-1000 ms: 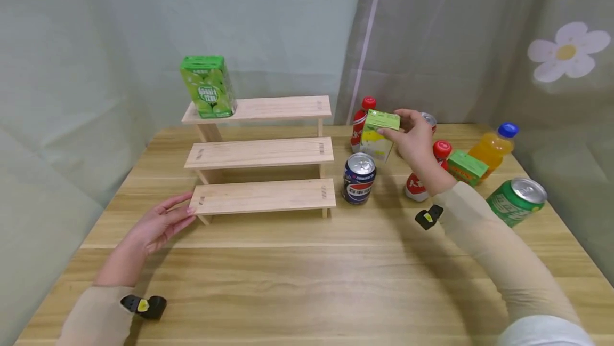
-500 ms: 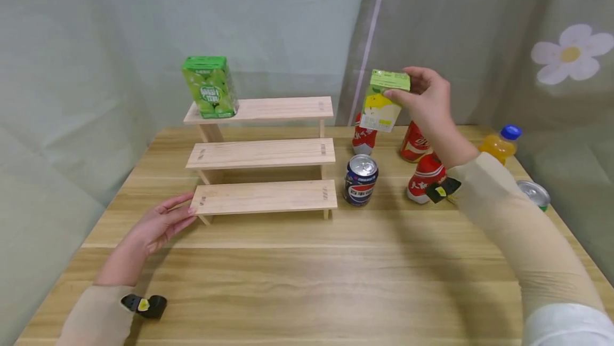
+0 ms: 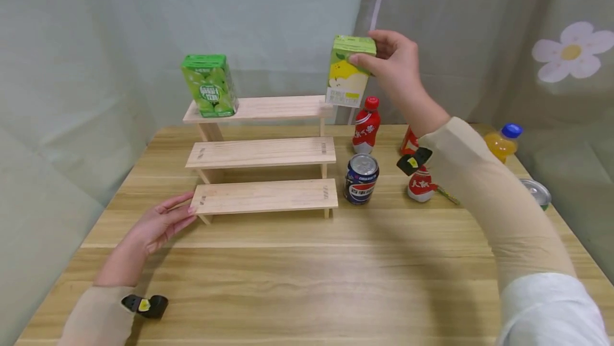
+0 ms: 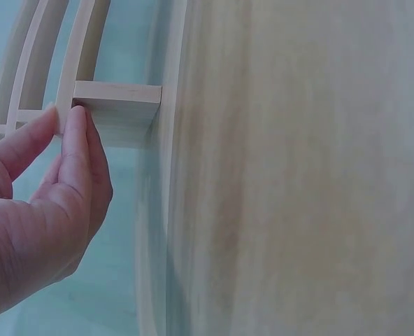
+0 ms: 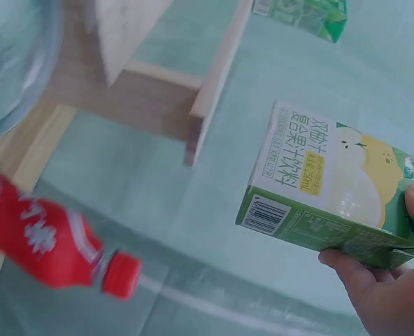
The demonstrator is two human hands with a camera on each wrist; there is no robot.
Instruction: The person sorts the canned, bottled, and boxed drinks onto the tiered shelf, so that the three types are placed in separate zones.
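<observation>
My right hand (image 3: pixel 395 63) holds a yellow-and-green juice carton (image 3: pixel 346 77) near its top, thumb on the front. The carton is in the air by the right end of the top step. In the right wrist view the carton (image 5: pixel 333 185) shows its printed front and barcode. A three-step wooden shelf (image 3: pixel 261 152) stands on the table. My left hand (image 3: pixel 160 223) pinches the left end of its lowest step; in the left wrist view the thumb and fingers meet at the plank's corner. A green juice carton (image 3: pixel 209 87) stands at the left end of the top step.
Right of the shelf are a dark blue cola can (image 3: pixel 362 178) and a red bottle (image 3: pixel 366 125). A second red bottle (image 3: pixel 420 185), a red can (image 3: pixel 409 142), an orange drink bottle (image 3: pixel 501 143) and another can (image 3: pixel 536 192) are partly hidden by my right arm.
The right hand has lifted the yellow-and-green juice carton from among the drinks, then carried it up and left toward the top step. My left hand stays on the shelf.
</observation>
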